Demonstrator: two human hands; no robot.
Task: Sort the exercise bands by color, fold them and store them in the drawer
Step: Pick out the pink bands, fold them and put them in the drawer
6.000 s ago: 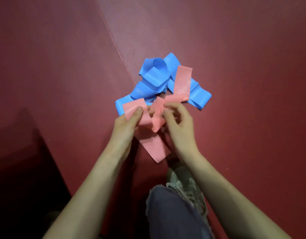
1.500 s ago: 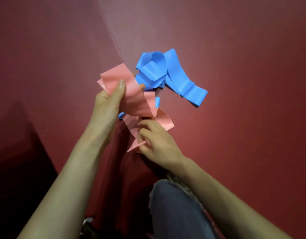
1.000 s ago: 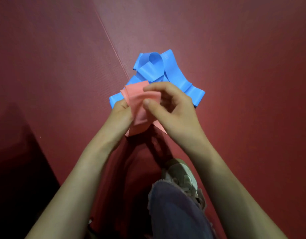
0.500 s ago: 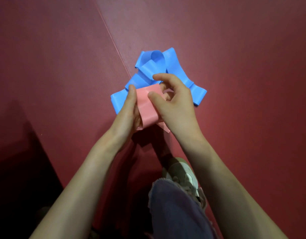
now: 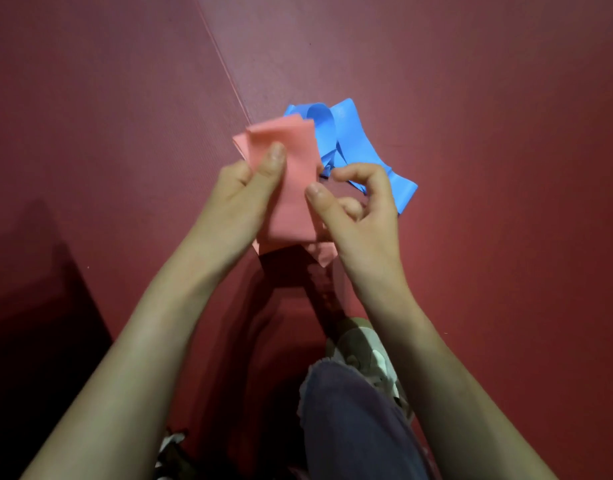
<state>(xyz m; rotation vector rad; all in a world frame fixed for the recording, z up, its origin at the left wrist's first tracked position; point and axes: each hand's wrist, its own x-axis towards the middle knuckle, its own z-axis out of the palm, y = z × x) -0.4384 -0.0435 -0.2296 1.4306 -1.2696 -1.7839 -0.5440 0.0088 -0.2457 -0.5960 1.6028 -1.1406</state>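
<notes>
A pink exercise band (image 5: 294, 174), folded into a flat stack of layers, is held up above the floor. My left hand (image 5: 244, 199) pinches it, thumb pressed on the front face. My right hand (image 5: 360, 209) sits at the band's right edge, thumb touching it and fingers curled around a loose pink end that hangs below. Behind the pink band, a tangled heap of blue exercise bands (image 5: 350, 143) lies on the dark red mat (image 5: 488, 237). No drawer is in view.
A seam line (image 5: 225, 71) runs diagonally across the mat toward the blue heap. My knee in dark jeans (image 5: 350, 420) and a pale sneaker (image 5: 364, 344) are at the bottom centre. A dark shadowed area (image 5: 31, 341) fills the lower left.
The pink band was pulled off the blue heap, gathered and folded into a stack. Since half a second ago it has been raised and turned upright, and my right hand slid to its right edge.
</notes>
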